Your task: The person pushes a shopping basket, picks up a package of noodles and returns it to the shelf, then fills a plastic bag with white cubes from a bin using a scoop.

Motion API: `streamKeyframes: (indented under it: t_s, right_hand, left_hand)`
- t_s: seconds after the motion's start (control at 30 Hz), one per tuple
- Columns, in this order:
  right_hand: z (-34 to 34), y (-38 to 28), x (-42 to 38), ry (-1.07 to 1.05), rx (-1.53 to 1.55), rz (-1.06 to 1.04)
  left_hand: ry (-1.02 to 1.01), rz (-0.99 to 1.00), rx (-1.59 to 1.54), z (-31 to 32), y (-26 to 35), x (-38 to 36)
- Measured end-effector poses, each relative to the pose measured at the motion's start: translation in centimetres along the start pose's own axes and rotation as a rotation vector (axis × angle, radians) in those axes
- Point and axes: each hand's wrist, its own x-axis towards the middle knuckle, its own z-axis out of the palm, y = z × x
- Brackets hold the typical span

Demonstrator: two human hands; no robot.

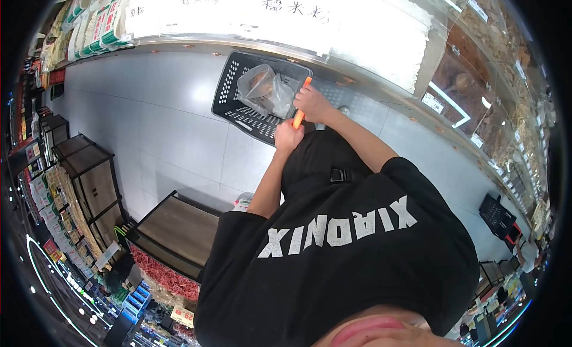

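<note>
A black shopping basket (229, 87) with perforated sides stands on the floor in front of me. Its orange handle (299, 118) points up towards my body. My left hand (288, 136) is closed around the handle's lower end in the picture. Farther along, my right hand (313, 102) grips the same handle near its other end. Inside the basket lies a clear plastic bag (280, 96) with something orange-brown in it, which I cannot make out. The basket's near right corner is partly hidden behind my hands.
Lit counter bins (381, 46) with white powder and handwritten labels run along the front. Dry goods in clear bins (465, 78) continue at right. Wood-topped racks (173, 228) stand at left, near packaged goods (44, 198). Another black basket (496, 216) sits far right.
</note>
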Motion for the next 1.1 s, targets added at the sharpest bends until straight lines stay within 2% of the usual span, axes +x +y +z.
streamKeyframes:
  t_s: [0.17, 0.37, 0.47, 0.73, 0.83, 0.97, 1.1]
  right_hand:
    - [0.0, -1.3, 0.8, 0.108, -0.006, 0.113]
    - [0.4, -3.0, 2.0, 0.233, -0.032, 0.214]
    - [0.1, -3.2, 2.7, 0.130, -0.058, 0.216]
    - [-1.7, -2.8, 5.3, -0.314, -0.026, 0.219]
    - [-1.3, -2.0, 6.0, -0.357, 0.093, 0.218]
    - [-0.7, -1.4, 6.8, -0.356, 0.096, 0.220]
    - [-0.6, -1.2, 8.2, -0.303, 0.070, 0.194]
  left_hand:
    - [-0.068, -0.024, -0.024, -1.2, -0.5, 1.0]
    - [-0.126, 0.037, 0.012, -2.7, -1.5, 2.3]
    - [-0.103, 0.045, -0.013, -3.2, -2.0, 2.5]
    - [-0.020, 0.044, -0.077, -3.6, -2.9, 3.2]
    - [0.004, 0.009, -0.135, -4.1, -3.0, 3.0]
    - [0.033, 0.026, -0.119, -4.2, -3.2, 3.3]
    - [0.076, -0.051, -0.104, -5.1, -2.2, 4.0]
